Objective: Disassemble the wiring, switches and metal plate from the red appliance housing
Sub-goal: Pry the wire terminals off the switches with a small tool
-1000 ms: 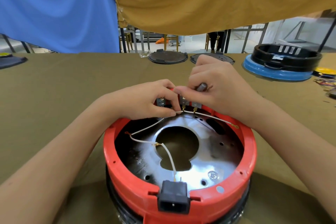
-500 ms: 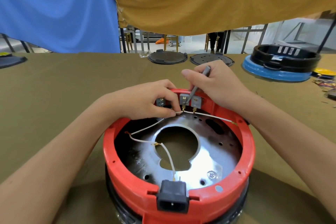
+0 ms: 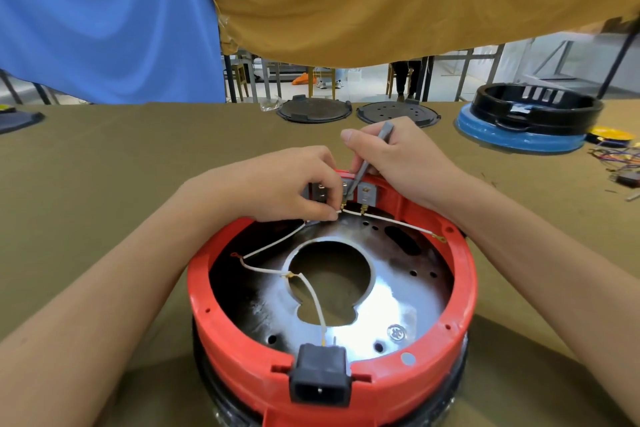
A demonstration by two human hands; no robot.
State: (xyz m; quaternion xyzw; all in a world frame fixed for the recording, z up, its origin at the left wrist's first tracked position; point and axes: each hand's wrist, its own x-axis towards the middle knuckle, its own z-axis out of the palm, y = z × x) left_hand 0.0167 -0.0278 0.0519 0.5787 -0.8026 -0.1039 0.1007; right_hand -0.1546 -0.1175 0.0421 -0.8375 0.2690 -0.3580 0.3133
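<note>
Since a second ago, right hand [image 3: 398, 156] lifted, gray tool [image 3: 367, 163] tip now at middle switch [image 3: 347, 189]; left hand [image 3: 294, 184] pinching white wire [image 3: 337, 211]. Terminal probably near release.

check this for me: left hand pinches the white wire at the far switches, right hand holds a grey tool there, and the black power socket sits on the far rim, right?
Not quite. The head view shows the black power socket on the near rim of the red housing, closest to the person. The rest holds: the left hand pinches the white wire at the far switches, and the right hand holds a grey tool there.
</note>
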